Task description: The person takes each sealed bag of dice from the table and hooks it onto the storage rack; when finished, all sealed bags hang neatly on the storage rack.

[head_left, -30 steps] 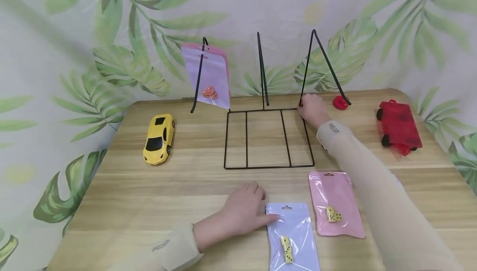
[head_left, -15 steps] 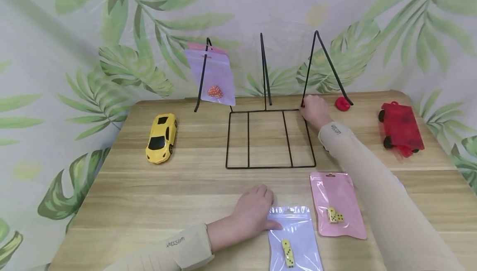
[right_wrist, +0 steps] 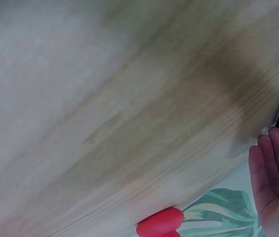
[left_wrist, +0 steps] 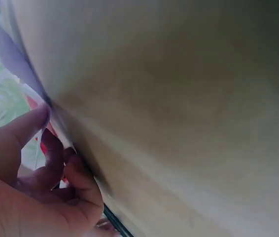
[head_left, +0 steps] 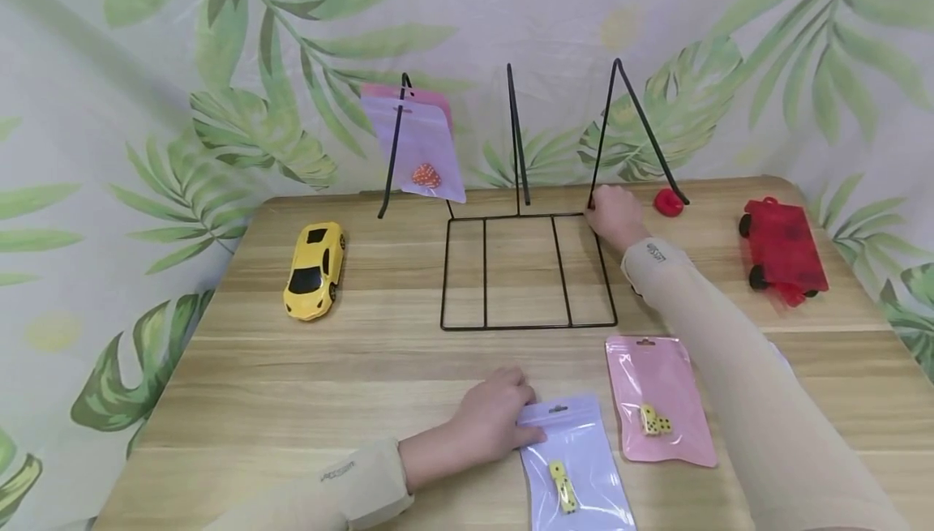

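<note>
Left hand: the person's left hand [head_left: 490,419] pinches the upper left corner of a flat lavender plastic zip bag [head_left: 587,446], thumb on top, fingers bent beneath; the left wrist view shows thumb and forefinger together on its edge.
Lavender bag: at the near side of the wood-grain table [head_left: 365,377], yellow dice [head_left: 563,486] inside, lower end cut off by the head view.
Right hand: the person's right hand [head_left: 617,215] is clamped on the black wire rack [head_left: 529,327] at the foot of its right upright, thumb and fingertips meeting at the wire.
Rack: stands at the table's rear; a second lavender plastic bag with orange dice [head_left: 420,138] hangs from its left hook.
Pink bag: a pink plastic zip bag [head_left: 657,377] with yellow dice lies just right of the pinched bag, under the right forearm.
Nearest the right hand: a small glossy red ring-shaped object [head_left: 667,203], just beside it.
</note>
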Tool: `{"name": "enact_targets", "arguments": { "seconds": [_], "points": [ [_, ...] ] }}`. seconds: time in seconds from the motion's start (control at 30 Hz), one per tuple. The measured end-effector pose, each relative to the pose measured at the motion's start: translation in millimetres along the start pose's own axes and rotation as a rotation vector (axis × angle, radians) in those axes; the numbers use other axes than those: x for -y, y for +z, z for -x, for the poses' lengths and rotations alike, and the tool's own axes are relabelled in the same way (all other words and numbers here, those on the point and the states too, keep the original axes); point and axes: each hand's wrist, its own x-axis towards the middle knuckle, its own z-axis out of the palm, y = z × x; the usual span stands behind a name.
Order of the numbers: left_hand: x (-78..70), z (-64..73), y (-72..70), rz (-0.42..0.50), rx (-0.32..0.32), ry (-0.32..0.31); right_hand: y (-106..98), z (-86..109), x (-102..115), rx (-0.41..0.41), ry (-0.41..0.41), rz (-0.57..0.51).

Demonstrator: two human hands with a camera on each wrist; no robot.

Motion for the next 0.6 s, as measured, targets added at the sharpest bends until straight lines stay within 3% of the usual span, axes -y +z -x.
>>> {"name": "enact_targets", "arguments": {
  "seconds": [0.07, 0.2, 0.3, 0.43, 0.6],
  "points": [
    [4.4, 2.1, -2.7, 0.144, 0.021, -0.01, -0.3, -0.8, 0.9, 0.003, -0.002, -0.003],
    [14.0, 11.3, -17.9, 0.525, 0.046, -0.043, 0.2, -1.8, 2.0, 0.0, 0.0, -0.007],
    [17.4, 20.9, -37.7, 0.747, 0.007, -0.062, 0.1, -1.9, 2.4, 0.002, 0.008, 0.0],
    [16.5, 27.7, -67.6, 0.901, -0.158, -0.057, -0.5, -1.4, 2.4, 0.006, 0.017, 0.0],
    [7.1, 21.1, -104.4, 1.043, -0.476, -0.001, -0.5, -0.4, 1.1, 0.007, 0.007, 0.002]
  ]
}}
